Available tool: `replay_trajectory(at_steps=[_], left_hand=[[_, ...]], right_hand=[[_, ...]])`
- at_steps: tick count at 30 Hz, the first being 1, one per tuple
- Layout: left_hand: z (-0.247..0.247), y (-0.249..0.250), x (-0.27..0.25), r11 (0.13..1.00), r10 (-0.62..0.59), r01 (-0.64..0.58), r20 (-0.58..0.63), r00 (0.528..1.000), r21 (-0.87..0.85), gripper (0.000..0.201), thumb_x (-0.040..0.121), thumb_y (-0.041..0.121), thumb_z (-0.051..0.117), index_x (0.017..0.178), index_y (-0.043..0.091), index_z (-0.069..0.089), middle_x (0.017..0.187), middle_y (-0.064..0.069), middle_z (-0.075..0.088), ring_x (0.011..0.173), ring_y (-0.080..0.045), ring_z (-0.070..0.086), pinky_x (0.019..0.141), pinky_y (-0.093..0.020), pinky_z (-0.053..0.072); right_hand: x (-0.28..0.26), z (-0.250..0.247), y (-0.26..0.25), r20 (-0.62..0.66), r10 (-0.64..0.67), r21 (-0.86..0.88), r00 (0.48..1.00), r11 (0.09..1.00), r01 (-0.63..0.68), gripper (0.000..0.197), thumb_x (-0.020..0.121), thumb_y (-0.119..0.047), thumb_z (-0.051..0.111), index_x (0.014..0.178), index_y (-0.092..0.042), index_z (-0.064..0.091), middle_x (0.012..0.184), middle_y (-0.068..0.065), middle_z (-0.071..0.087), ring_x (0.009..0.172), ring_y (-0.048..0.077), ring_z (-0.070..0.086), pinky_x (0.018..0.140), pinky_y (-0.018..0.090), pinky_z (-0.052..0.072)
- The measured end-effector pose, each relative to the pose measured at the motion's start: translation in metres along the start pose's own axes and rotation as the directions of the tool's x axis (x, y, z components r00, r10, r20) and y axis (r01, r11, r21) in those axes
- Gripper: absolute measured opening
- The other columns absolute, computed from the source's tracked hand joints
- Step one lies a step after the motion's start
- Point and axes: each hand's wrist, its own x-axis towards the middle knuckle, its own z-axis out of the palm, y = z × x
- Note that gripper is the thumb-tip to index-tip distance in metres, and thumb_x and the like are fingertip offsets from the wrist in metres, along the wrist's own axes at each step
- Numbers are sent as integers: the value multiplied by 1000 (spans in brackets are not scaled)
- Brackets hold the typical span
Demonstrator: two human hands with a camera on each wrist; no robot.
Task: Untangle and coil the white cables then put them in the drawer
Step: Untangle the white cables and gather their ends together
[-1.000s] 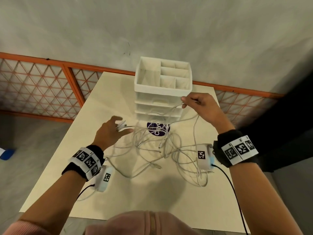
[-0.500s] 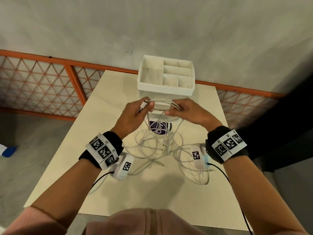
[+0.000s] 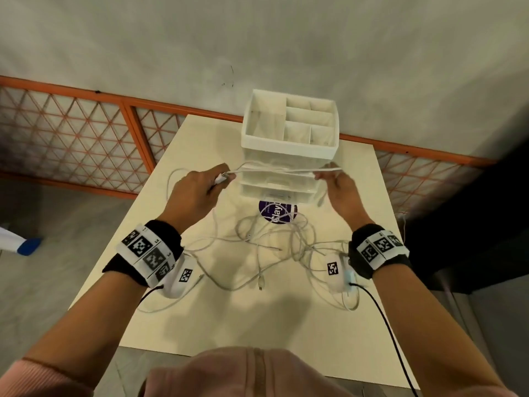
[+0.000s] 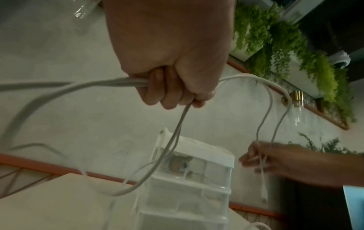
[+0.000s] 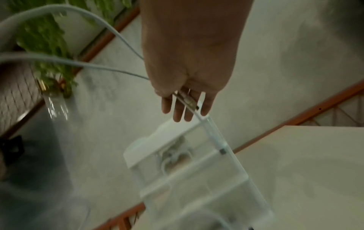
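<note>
Two strands of a white cable (image 3: 274, 169) run taut between my hands, just in front of the white drawer unit (image 3: 289, 156). My left hand (image 3: 210, 183) grips the cable in a fist; in the left wrist view its fingers (image 4: 173, 93) curl round several strands. My right hand (image 3: 332, 179) pinches the other end, and a metal plug (image 5: 189, 101) lies across its fingers in the right wrist view. More white cables (image 3: 274, 245) lie tangled on the table below, with strands hanging from both hands.
The cream table (image 3: 257, 325) stands against a grey wall, with an orange lattice rail (image 3: 71, 133) behind it. A purple sticker (image 3: 270, 209) lies in front of the drawer unit. The unit's top tray (image 3: 259, 121) is open and divided. Green plants (image 4: 285, 46) show in the left wrist view.
My left hand rose from the table and met the right hand at the cable. Both hands then moved apart, pulling the cable taut in front of the drawer unit.
</note>
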Motion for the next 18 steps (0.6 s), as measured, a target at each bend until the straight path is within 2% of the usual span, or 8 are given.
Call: replay_trajectory(at_steps=[3,6,9,11,12,14,16,18], left_hand=[[2,-17,-14,984,-47,34,74,996,174,35,91,53,27,80,24,43,54,-3,48,52,-32,49,49,-33,39],[-2,-20,-18,960,-137,80,200,970,269,30,95,46,36,81,22,47,56,-2,44,57,-31,47,55,-32,34],[-8,-17,-34,942,-245,130,373,895,309,28,96,43,38,84,22,53,62,0,47,66,-27,48,62,-31,34],[-7,-17,-47,936,-305,154,515,801,316,24,95,42,42,78,29,52,68,4,49,74,-22,47,69,-30,34],[-4,-23,-76,920,-382,222,609,695,324,23,95,42,44,75,33,52,69,8,49,77,-20,47,72,-29,33],[1,-26,-86,923,-384,235,711,588,305,26,94,38,49,68,39,51,71,16,52,81,-19,50,76,-29,33],[-3,-39,-100,883,-457,324,784,420,341,32,90,39,52,58,37,49,77,14,56,86,-20,54,81,-32,38],[1,-38,-104,889,-433,300,846,310,345,33,77,55,49,53,33,51,87,5,63,89,-22,58,89,-41,44]], right_hand=[[-3,-27,-13,-148,-98,18,984,995,102,22,100,-9,35,88,-14,52,73,-2,62,59,-7,58,64,12,46],[-14,-41,-18,93,-32,-25,995,999,35,18,97,-25,49,84,-14,53,59,-3,43,48,3,47,59,24,44],[-46,-33,-8,387,163,-79,908,986,-144,29,88,-47,57,89,-18,54,68,-1,40,59,10,38,60,27,36],[-69,-22,0,523,259,-113,812,965,-236,61,82,-73,34,95,-19,57,68,-7,40,60,11,35,61,27,33],[-92,2,12,632,310,-129,710,946,-298,77,77,-82,20,93,-19,61,63,-9,36,58,11,32,61,27,30],[-105,8,26,684,365,-190,632,925,-329,93,78,-80,3,83,-15,69,56,-8,28,56,13,27,59,28,28],[-106,29,33,750,428,-368,505,904,-219,85,89,-69,9,69,-15,72,54,-7,29,54,12,30,58,25,28],[-110,33,38,756,509,-521,411,849,-92,68,98,-55,25,65,-20,73,56,-6,34,53,11,35,59,23,31]])
